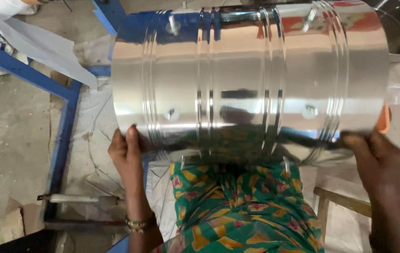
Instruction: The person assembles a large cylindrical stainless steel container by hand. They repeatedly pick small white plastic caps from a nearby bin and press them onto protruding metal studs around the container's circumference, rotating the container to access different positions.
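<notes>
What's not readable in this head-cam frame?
- Steel drum: top rim cut by the frame's upper edge; ends unseen.
- Left hand and right hand: fingers hidden behind the drum's ends.
- Floor under the drum: hidden.
- Orange thing: mostly hidden behind the drum's right end.

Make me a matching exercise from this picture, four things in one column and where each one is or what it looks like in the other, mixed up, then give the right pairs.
Things:
1. steel drum
2. left hand
3. right hand
4. blue frame

Descriptions:
A. grips the drum's right end
B. shiny, ribbed, lying on its side
C. painted metal on the floor at left
D. bangles on its wrist, at the drum's left end

Pairs: 1-B, 2-D, 3-A, 4-C
</notes>
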